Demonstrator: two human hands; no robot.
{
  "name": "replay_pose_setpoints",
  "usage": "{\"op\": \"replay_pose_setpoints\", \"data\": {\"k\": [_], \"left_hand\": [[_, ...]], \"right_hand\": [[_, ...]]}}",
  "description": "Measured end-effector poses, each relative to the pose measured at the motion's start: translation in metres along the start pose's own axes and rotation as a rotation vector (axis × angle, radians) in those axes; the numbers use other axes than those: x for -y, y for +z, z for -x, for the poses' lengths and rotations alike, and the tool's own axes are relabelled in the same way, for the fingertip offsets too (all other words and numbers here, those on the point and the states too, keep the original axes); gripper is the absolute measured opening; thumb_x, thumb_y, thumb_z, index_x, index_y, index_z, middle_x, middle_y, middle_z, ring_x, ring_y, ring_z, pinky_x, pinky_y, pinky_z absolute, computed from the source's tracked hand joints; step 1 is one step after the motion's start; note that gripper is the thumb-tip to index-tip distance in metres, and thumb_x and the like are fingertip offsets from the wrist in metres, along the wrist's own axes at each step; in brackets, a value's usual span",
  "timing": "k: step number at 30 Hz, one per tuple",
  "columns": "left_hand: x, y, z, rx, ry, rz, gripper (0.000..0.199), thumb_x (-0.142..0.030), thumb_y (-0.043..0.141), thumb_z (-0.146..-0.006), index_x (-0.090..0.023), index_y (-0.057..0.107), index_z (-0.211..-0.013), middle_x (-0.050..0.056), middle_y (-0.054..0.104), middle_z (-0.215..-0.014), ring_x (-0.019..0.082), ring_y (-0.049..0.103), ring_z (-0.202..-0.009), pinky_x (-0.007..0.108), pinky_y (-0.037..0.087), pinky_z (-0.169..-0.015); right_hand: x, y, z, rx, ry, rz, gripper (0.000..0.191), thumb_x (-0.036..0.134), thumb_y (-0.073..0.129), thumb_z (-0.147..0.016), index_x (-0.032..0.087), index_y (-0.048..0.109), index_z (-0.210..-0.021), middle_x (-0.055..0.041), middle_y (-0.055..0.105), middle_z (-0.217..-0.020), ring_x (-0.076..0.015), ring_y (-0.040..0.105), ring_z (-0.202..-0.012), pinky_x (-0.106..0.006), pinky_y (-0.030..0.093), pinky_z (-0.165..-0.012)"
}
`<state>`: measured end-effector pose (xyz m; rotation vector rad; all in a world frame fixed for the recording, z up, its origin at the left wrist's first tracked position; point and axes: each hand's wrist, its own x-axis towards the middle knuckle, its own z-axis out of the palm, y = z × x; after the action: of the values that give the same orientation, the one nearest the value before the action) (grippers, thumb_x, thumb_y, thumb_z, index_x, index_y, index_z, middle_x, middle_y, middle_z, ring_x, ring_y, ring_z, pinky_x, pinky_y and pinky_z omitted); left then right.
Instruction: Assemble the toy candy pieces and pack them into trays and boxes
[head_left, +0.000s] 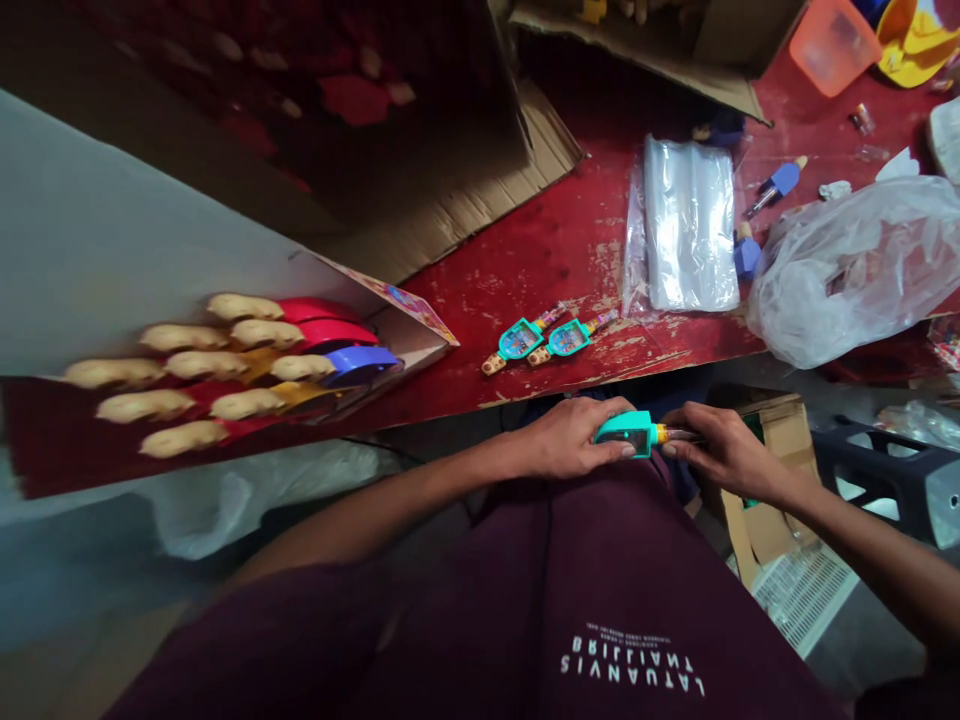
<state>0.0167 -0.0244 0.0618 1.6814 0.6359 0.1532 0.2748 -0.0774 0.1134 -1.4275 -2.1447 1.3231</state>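
Observation:
In front of my belly, my left hand (574,438) grips the body of a teal plastic toy (639,434) with a dark window on its face. My right hand (712,445) is closed on the slim tube at the toy's other end, beyond a yellow-orange collar (661,433). My right fingers hide much of that tube, and the toy's left end is inside my left hand. Just above my hands, two similar toys, a left one (519,341) and a right one (568,340), lie side by side on the red table (465,290), with tan ends and colourful tubes.
At left, an open box (420,310) holds several tan animal-shaped pieces with coloured bodies. A stack of clear plastic bags (691,225) and a crumpled bag (855,265) lie on the right. Cardboard boxes (480,205) stand behind. Below right is a dark plastic stool (889,470).

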Motion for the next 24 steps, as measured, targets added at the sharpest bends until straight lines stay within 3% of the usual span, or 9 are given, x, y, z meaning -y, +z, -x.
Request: {"op": "replay_pose_setpoints", "data": {"k": [3,6,10,13,18,20,24], "left_hand": [[0.009,-0.015,0.0,-0.114,0.006,0.262,0.047,-0.04,0.073,-0.083,-0.019,0.061,-0.124,0.008,0.069,-0.112,0.021,0.066,-0.099,0.034,0.051,-0.086],[0.02,-0.022,0.0,-0.292,-0.045,0.606,0.061,-0.042,0.081,-0.076,-0.019,0.059,-0.128,0.006,0.068,-0.105,0.019,0.066,-0.091,0.033,0.053,-0.081],[0.031,-0.008,-0.005,-0.669,-0.005,0.88,0.056,-0.045,0.087,-0.071,-0.017,0.065,-0.114,0.001,0.065,-0.092,0.016,0.063,-0.085,0.031,0.053,-0.083],[0.034,0.004,-0.004,-0.868,0.131,0.858,0.042,-0.046,0.085,-0.075,-0.017,0.065,-0.098,0.001,0.066,-0.094,0.017,0.064,-0.091,0.032,0.052,-0.091],[0.034,0.007,0.019,-0.893,0.214,0.645,0.039,-0.041,0.076,-0.087,-0.017,0.064,-0.116,0.01,0.068,-0.12,0.023,0.064,-0.115,0.037,0.051,-0.101],[0.034,0.005,0.029,-0.881,0.227,0.591,0.038,-0.038,0.073,-0.09,-0.017,0.063,-0.121,0.012,0.068,-0.123,0.025,0.064,-0.119,0.039,0.051,-0.104],[0.04,0.001,0.039,-0.899,0.254,0.5,0.04,-0.037,0.071,-0.091,-0.018,0.063,-0.125,0.013,0.069,-0.126,0.026,0.064,-0.12,0.041,0.051,-0.105]], "right_hand": [[-0.004,-0.003,-0.008,-0.027,0.099,-0.063,0.027,0.042,0.061,-0.098,0.017,0.068,-0.106,-0.0074,0.074,-0.095,-0.0182,0.07,-0.083,-0.028,0.053,-0.072],[-0.007,0.003,-0.018,-0.11,0.206,-0.173,0.033,0.047,0.061,-0.097,0.017,0.069,-0.107,-0.0068,0.075,-0.098,-0.0195,0.069,-0.086,-0.028,0.053,-0.075],[-0.018,0.026,-0.033,-0.197,0.209,-0.283,0.036,0.049,0.057,-0.099,0.017,0.067,-0.112,-0.0075,0.073,-0.104,-0.0214,0.069,-0.092,-0.031,0.054,-0.079],[-0.023,0.042,-0.047,-0.22,0.117,-0.083,0.034,0.047,0.056,-0.099,0.019,0.066,-0.115,-0.0085,0.071,-0.103,-0.0229,0.068,-0.092,-0.036,0.055,-0.082],[-0.001,0.041,-0.071,-0.38,-0.184,0.349,0.057,0.043,0.063,-0.096,0.023,0.047,-0.147,-0.0156,0.059,-0.132,-0.0313,0.057,-0.12,-0.05,0.052,-0.098],[0.013,0.037,-0.082,-0.379,-0.301,0.436,0.061,0.038,0.064,-0.096,0.024,0.041,-0.151,-0.0153,0.061,-0.128,-0.0309,0.058,-0.114,-0.05,0.053,-0.095],[0.029,0.036,-0.104,-0.321,-0.445,0.519,0.046,0.028,0.06,-0.098,0.021,0.049,-0.142,-0.0125,0.065,-0.107,-0.0275,0.058,-0.094,-0.043,0.054,-0.08]]}}
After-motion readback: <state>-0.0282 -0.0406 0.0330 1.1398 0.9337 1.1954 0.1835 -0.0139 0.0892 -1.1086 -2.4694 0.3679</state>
